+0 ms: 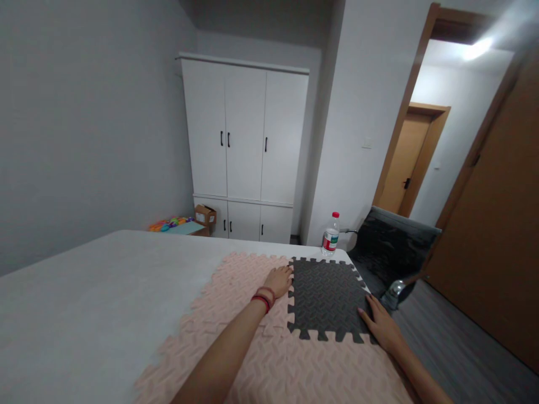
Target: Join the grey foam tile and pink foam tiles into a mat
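Note:
A dark grey foam puzzle mat tile point(326, 297) lies on the bed, its toothed edges meeting pink foam tiles point(236, 292) on its left and near sides. My left hand point(278, 280) lies flat on the pink tile right at the grey tile's left edge, fingers stretched out; red bands circle the wrist. My right hand point(381, 325) rests flat on the grey tile's near right corner, fingers extended. Neither hand holds anything.
The tiles lie on a pale grey bed surface point(96, 292). A water bottle point(331, 235) stands at the bed's far edge. A dark chair point(391, 247) sits right of the bed. A white wardrobe point(244, 146), boxes and toys stand behind. An open wooden door point(492, 224) is at right.

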Motion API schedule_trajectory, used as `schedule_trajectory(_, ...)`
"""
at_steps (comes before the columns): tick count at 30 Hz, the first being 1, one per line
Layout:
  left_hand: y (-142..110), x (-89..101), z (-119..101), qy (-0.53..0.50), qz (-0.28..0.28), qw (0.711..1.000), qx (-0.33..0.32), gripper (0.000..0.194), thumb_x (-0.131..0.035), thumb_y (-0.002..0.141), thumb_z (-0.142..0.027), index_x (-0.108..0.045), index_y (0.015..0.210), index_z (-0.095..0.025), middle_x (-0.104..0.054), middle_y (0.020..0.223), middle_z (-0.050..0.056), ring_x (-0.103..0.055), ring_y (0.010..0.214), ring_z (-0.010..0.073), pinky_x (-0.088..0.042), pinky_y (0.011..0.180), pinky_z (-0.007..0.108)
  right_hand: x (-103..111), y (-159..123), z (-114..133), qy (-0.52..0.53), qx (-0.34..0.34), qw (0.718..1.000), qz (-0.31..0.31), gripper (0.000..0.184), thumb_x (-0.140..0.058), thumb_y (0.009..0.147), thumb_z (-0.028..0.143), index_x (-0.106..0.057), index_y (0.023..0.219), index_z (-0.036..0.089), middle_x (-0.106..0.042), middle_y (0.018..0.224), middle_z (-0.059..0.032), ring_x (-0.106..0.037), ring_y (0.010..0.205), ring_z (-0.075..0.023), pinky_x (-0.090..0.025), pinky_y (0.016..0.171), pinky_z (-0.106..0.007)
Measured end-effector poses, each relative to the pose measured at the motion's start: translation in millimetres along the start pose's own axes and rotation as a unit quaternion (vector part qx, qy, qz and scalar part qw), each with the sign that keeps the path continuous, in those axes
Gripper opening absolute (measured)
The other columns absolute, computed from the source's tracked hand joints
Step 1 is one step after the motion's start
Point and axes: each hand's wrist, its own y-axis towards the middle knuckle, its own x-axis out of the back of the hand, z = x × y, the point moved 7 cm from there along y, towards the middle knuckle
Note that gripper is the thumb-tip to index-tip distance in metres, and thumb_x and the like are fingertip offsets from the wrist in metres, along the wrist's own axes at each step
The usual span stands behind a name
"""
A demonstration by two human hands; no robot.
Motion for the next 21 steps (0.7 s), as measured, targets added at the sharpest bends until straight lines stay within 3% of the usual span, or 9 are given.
schedule_trajectory(8, 6.6, 6.0, 3.7, 0.011, 0.002, 1.000, 0.005, 0.038, -0.052, 0.086, -0.038, -0.050, 0.119, -0.019, -0.052, 0.122, 0.008, -0.052, 0.108, 0.0223, -0.045, 0.091, 0.046, 1.5, 0.2, 1.4, -0.008, 0.001, 1.000, 0.007, 0.081, -0.022, 0.084, 0.064, -0.027, 0.140, 0.007, -0.024, 0.148, -0.0124, -0.022, 0.136, -0.0219, -0.017, 0.112, -0.035)
schedule_trajectory(16, 36.6, -2.3, -4.7, 0.038, -0.002, 0.996, 0.080, 0.036, -0.053, 0.086, -0.036, -0.052, 0.117, -0.018, -0.051, 0.124, 0.009, -0.050, 0.111, 0.0229, -0.044, 0.093, 0.047, 7.0, -1.1, 3.9, 0.013, -0.006, 1.000, 0.001, 0.080, -0.026, 0.083, 0.064, -0.028, 0.140, 0.009, -0.025, 0.148, -0.0120, -0.026, 0.134, -0.0229, -0.020, 0.111, -0.036)
schedule_trajectory(21, 40.4, -8.9, 0.1, 0.026, 0.003, 0.997, 0.075, 0.036, -0.053, 0.086, -0.036, -0.052, 0.117, -0.019, -0.049, 0.127, 0.009, -0.049, 0.113, 0.0234, -0.041, 0.096, 0.049, 7.2, -0.7, 3.7, 0.022, -0.001, 1.000, -0.017, 0.078, -0.028, 0.083, 0.063, -0.031, 0.139, 0.009, -0.027, 0.147, -0.0121, -0.027, 0.134, -0.0231, -0.019, 0.111, -0.035)
